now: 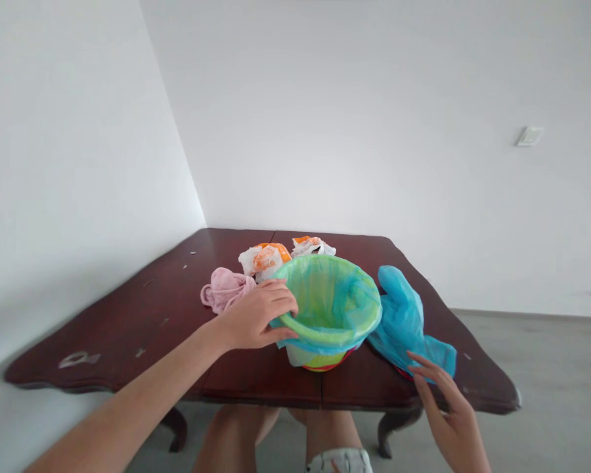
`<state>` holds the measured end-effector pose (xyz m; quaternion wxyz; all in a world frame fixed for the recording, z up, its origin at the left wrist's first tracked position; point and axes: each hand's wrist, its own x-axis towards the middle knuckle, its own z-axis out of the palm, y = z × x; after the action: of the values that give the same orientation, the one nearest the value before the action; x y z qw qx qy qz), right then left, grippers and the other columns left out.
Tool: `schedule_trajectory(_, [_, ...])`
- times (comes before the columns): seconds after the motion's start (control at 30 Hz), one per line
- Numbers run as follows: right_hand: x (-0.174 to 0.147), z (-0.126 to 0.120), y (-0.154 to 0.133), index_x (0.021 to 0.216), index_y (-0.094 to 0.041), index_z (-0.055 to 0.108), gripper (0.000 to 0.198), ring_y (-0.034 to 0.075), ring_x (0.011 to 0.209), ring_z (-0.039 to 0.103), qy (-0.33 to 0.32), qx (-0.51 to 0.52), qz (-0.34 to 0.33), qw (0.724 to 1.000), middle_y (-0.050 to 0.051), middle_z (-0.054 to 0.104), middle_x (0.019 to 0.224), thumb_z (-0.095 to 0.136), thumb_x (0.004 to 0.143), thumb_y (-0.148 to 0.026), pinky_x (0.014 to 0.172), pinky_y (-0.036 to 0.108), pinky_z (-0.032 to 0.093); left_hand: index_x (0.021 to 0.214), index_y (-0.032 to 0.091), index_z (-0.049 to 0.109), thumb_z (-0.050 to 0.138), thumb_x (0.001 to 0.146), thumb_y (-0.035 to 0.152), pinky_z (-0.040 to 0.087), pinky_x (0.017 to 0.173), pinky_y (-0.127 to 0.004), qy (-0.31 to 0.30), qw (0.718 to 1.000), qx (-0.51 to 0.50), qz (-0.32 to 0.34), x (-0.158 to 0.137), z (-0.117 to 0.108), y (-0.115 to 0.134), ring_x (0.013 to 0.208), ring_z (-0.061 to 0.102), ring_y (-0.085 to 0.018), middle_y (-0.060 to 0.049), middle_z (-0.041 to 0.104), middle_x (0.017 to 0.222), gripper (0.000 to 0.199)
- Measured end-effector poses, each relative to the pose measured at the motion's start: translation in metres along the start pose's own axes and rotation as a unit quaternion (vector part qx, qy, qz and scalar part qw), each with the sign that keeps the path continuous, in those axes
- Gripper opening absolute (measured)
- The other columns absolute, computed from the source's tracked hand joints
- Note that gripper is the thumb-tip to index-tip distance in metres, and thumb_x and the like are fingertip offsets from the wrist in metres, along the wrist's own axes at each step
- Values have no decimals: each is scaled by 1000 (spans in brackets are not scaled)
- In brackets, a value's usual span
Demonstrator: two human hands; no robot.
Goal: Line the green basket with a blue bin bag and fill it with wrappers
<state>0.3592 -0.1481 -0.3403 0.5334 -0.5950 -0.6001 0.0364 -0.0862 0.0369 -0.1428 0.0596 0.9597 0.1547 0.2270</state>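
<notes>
A green bin [325, 338], round and wide-mouthed, stands near the front of the table with a thin blue plastic liner [357, 295] spread inside and folded over its rim. My left hand [263, 315] grips the bin's left rim, thumb below and fingers over the top, pinching the liner there. To the right lies a crumpled blue plastic bag [398, 315]. My right hand [446, 407] is at the bag's front end with fingers stretched out and apart; whether the fingertips touch it I cannot tell. Something red shows under the bin and under the bag's edge.
A pink cloth [226, 289] lies left of the bin. Behind it are two crumpled white-and-orange plastic bags [266, 259]. The dark wooden table [142, 322] has a wavy edge, bits of debris on top, and white walls behind and to the left.
</notes>
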Motion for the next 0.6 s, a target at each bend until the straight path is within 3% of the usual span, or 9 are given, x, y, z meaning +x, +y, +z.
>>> schedule_trajectory(0.1, [-11,1,17,139,-30,84,33,40,152,71,15,-74,-38,996,14,75,163,68,115,-47,133,66,52,144,26,72,51,114,87,33,142,-61,8,1000,1,27,-9,-6,-7,144,70,-37,-17,76,154,71])
schedule_trajectory(0.2, [-9,18,43,154,-30,78,47,43,162,63,-30,-157,-36,987,15,66,174,65,115,-54,133,73,49,154,26,67,35,121,79,42,138,-59,117,993,7,5,-20,0,-42,155,63,-37,-19,69,165,71])
schedule_trajectory(0.27, [-11,37,58,156,-29,77,54,44,160,65,-73,-203,-11,976,16,68,173,57,116,-60,130,74,53,150,24,68,39,126,58,46,136,-57,230,968,38,-88,-22,13,-80,155,64,-34,-18,71,161,51])
schedule_trajectory(0.33, [-16,56,69,163,-30,74,61,44,163,62,-103,-253,11,962,15,66,175,50,117,-63,130,75,51,159,19,63,55,121,56,41,141,-61,294,928,83,-212,-16,31,-121,164,56,-38,-23,63,170,54])
schedule_trajectory(0.4, [-23,70,72,172,-31,67,67,43,169,55,-109,-305,15,946,13,59,182,46,117,-64,133,77,46,177,10,45,75,107,63,35,143,-69,292,890,111,-331,-1,48,-155,177,35,-50,-33,38,186,92])
schedule_trajectory(0.47, [-26,78,71,177,-31,62,70,42,172,52,-109,-335,9,936,12,55,185,44,117,-63,135,75,44,181,8,41,86,98,64,34,140,-76,234,880,127,-394,17,62,-178,180,22,-60,-38,21,192,110])
schedule_trajectory(0.53, [-27,78,68,177,-29,62,71,42,172,53,-111,-348,4,931,12,56,184,42,118,-62,133,73,45,176,8,51,83,102,61,39,134,-78,180,889,138,-398,34,71,-190,178,23,-64,-39,22,192,97])
schedule_trajectory(0.6, [-26,76,67,178,-31,61,70,42,172,52,-119,-355,7,927,12,55,185,41,118,-62,134,72,45,167,3,59,71,112,56,46,126,-75,160,903,143,-371,46,77,-195,174,32,-62,-41,34,186,77])
